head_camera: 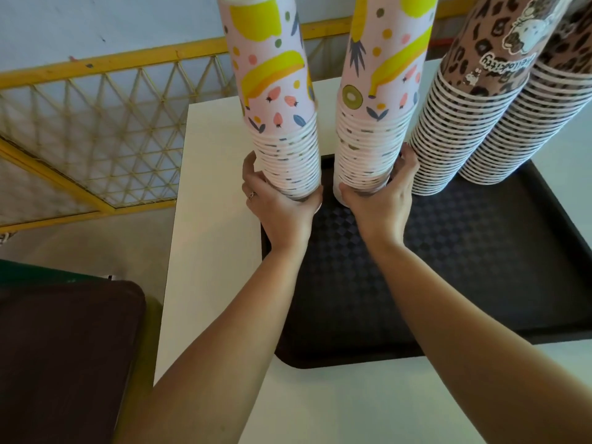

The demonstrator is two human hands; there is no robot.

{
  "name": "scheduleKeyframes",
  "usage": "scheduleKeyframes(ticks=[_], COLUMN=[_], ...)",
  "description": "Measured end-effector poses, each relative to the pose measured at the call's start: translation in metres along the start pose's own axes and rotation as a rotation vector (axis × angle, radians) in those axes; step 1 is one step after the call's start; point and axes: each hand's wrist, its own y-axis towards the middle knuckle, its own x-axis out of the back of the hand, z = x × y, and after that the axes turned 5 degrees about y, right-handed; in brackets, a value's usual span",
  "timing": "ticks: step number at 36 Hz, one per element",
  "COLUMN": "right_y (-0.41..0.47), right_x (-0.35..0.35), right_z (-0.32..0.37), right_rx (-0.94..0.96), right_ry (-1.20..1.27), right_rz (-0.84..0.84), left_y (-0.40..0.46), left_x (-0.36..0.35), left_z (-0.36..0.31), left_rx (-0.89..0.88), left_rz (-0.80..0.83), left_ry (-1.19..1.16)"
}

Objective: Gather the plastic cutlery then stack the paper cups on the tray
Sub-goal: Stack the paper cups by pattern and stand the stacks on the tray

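Two tall stacks of upside-down fruit-print paper cups rise over the far left corner of a dark brown tray [464, 267]. My left hand [278, 209] grips the base of the left fruit stack [282, 129], at the tray's left edge. My right hand [381, 203] wraps the base of the right fruit stack [374, 123]. Two leopard-print cup stacks stand on the tray's far right, one [461, 136] close to my right hand, the other [525, 129] behind it. No plastic cutlery is in view.
The tray lies on a white table [211, 251]. A yellow-framed mesh fence [96, 123] runs past the table's left side. A dark brown padded seat [64, 347] sits low at the left.
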Motion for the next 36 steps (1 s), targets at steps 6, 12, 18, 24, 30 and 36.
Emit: scheduleKeyframes(ticks=[6,12,18,24,30,36], right_y=[0.004,0.008,0.009,0.011,0.001,-0.002], right_x=[-0.003,-0.01,-0.008,-0.008,0.011,0.025], right_z=[-0.003,-0.005,-0.015,-0.015,-0.028,-0.032], right_rx=[0.017,0.006,0.011,0.006,0.04,0.118], right_ry=[-0.046,-0.11,-0.086,-0.088,-0.089,-0.072], right_rz=[0.019,-0.019,-0.029,-0.023,-0.03,-0.231], left_y=[0.011,0.014,0.013,0.017,-0.003,-0.038], left_x=[-0.004,-0.008,-0.009,-0.009,-0.002,0.002], left_z=[0.006,0.005,0.01,0.016,0.02,0.032], left_rx=[0.025,-0.032,-0.062,-0.027,0.018,-0.03], left_rz=[0.075,0.065,0.022,0.058,0.028,0.018], left_ry=[-0.099,-0.073,-0.009,-0.067,0.047,0.06])
